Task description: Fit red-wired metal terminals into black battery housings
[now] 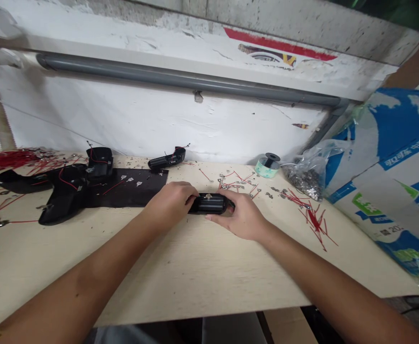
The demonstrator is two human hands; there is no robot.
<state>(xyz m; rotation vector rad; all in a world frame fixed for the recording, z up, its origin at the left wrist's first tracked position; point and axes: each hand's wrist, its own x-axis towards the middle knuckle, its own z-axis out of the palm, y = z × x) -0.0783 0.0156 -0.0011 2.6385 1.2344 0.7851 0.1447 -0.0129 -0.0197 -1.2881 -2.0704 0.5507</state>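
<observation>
A black plastic housing (211, 204) lies sideways at the middle of the table, between my hands. My right hand (243, 213) is wrapped round its right end, thumb at the near side and fingers at the far side. A small metal contact piece (208, 196) shows on its upper edge. My left hand (173, 203) is closed at the left end of the housing, fingertips pinched together against it; whether a small part is between them is hidden. A black mat (123, 195) with several metal contacts (139, 183) lies left of my left hand.
More black housings (66, 191) with red wires stand on the left, another housing (167, 159) near the wall. Red wires (317, 220) and metal bits lie at right, by a tape roll (267, 165), a plastic bag of metal parts (306, 174) and a blue-white box (392, 177).
</observation>
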